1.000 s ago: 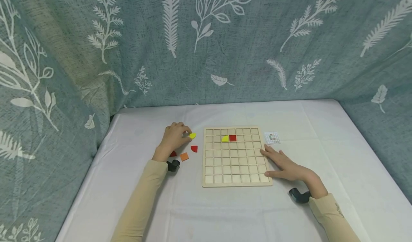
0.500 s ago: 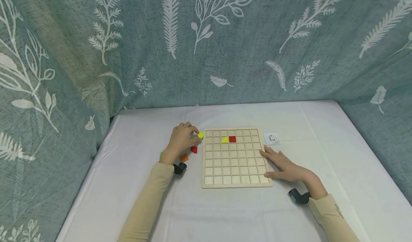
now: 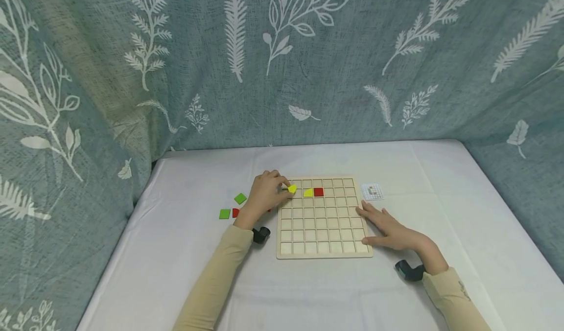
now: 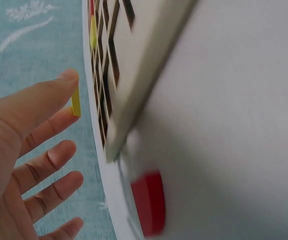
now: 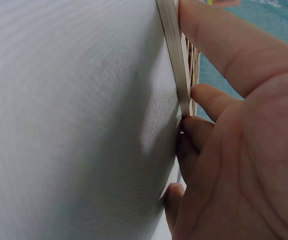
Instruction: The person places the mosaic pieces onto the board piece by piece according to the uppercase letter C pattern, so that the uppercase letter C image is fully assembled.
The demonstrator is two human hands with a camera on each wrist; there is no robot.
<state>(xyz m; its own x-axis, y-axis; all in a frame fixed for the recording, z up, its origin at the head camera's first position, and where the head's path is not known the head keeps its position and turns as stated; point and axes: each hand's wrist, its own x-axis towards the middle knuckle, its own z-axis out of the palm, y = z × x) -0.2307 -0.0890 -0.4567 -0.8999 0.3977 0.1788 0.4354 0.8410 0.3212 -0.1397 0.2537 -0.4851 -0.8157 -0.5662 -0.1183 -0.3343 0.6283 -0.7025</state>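
Pinched yellow piece by its rim with left hand, near far left corner of board, perhaps to keep underside free; touched right edge with spread right hand, seemingly for steadiness.

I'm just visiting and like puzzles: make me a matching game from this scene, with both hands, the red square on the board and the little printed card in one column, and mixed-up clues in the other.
Things
1. left hand
2. right hand
3. red square tile
4. printed grid card

Clues
A. lies on the white tablecloth
B. touches the right edge of the wooden grid board
C. pinches a yellow piece
D. sits beside a yellow quarter-circle tile

Right pairs: 1-C, 2-B, 3-D, 4-A
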